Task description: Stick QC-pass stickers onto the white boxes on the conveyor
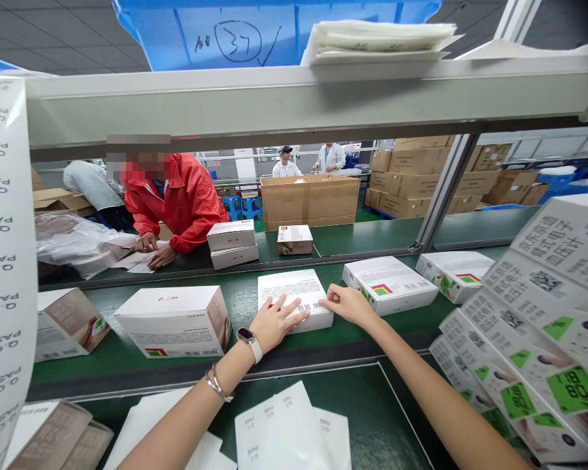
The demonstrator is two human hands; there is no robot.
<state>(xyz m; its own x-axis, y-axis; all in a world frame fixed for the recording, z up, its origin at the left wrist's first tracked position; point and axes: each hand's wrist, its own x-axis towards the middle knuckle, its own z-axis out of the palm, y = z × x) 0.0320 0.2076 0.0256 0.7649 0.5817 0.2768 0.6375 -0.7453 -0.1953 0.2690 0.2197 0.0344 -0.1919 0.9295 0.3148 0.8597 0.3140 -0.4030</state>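
A white printed carton (289, 282) lies flat on the green belt in front of me. My left hand (274, 323) rests on its top with the fingers spread. At the carton's right edge, my right hand (347, 303) has thumb and forefinger pinched together; whatever is between them is too small to make out. White sheets of Q.C. PASS stickers (279, 431) lie on the near surface below my hands. To the left on the belt stands a larger white carton (171, 310); to the right lies another flat white carton (389, 284).
A strip of Q.C. PASS stickers (2, 261) hangs at the left. Printed cartons (529, 365) are stacked at the right. A shelf beam (274, 108) carrying a blue bin (294, 32) crosses above. Opposite, a person in a red jacket (191, 202) handles papers beside stacked boxes (232, 245).
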